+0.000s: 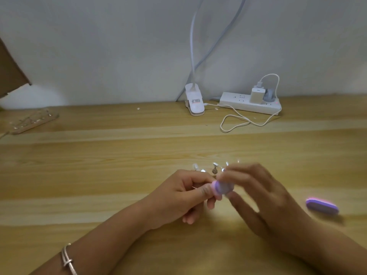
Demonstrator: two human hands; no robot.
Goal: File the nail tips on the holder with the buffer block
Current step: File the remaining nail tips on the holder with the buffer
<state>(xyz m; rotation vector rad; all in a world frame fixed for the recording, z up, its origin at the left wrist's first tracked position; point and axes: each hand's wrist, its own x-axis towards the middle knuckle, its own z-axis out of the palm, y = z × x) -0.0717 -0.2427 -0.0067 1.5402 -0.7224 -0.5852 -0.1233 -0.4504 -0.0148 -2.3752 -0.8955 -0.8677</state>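
**Buffer block worked against a pinched tip, low over the surface**

Head view: the left hand is curled tight. Its thumb and forefinger pinch a thin pale stick, probably one tip's stem, brought close so it stays steady under the stroke. The tip itself is hidden. The right hand, blurred, holds the lilac oval foam buffer block between thumb and forefinger, its end against the left thumb and the other fingers spread loose. Just behind both hands stands the row of clear plastic nail tips on the holder, within easy reach on the pale wooden surface. A second purple-and-pink buffer block lies well apart to the right. Filing looks under way.
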